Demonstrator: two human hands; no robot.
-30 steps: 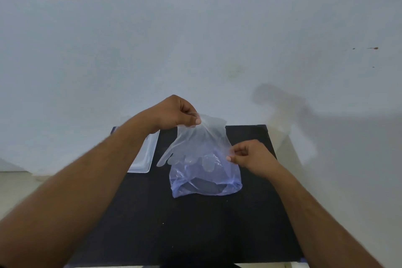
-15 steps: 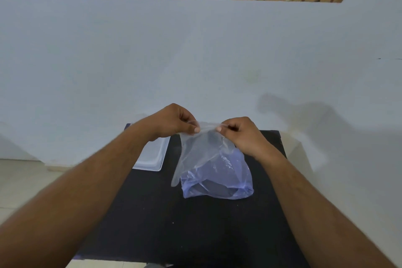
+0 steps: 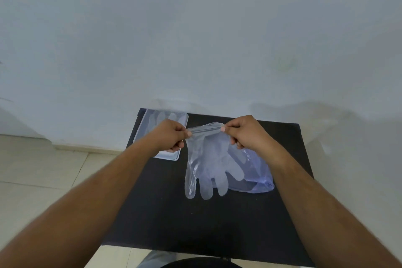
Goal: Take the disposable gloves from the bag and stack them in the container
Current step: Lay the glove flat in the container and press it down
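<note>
Both hands, left hand and right hand, are pinching one glove by its cuff; gloves are already lying in the container at ten o'clock, and the bag is looking partly full.

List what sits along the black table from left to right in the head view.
container → left hand → disposable glove, pinched at its cuff by both hands → right hand → blue bag
</note>
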